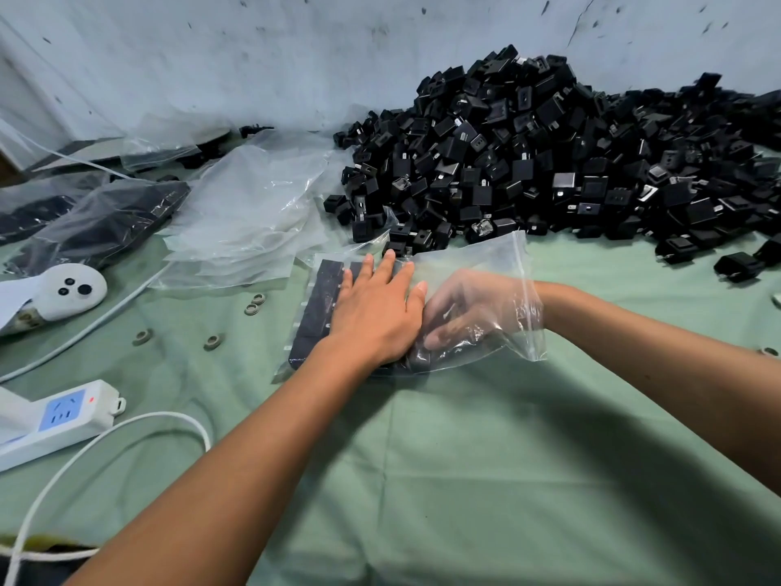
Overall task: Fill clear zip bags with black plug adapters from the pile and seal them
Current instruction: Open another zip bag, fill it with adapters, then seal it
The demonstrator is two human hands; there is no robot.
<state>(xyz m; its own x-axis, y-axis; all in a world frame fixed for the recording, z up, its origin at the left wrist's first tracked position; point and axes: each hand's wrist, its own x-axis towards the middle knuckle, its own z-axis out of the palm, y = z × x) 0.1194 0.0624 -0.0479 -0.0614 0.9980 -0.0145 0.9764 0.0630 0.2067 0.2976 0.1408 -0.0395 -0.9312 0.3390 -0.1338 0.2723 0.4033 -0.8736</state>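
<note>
Two bare forearms reach in from the frame's lower edge — left hand [376, 319], right hand [469, 310] — no sleeves, apparently no rings or watch, though plastic blurs the right.

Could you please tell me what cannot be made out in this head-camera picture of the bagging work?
- Right hand: inside the clear zip bag; creased plastic blurs whether it holds an adapter.
- Adapters in the bag: left hand lies flat over them, so their count is hidden.
- Power strip: cut off by the left edge.
- Filled bags: glare hides whether they are sealed.
</note>
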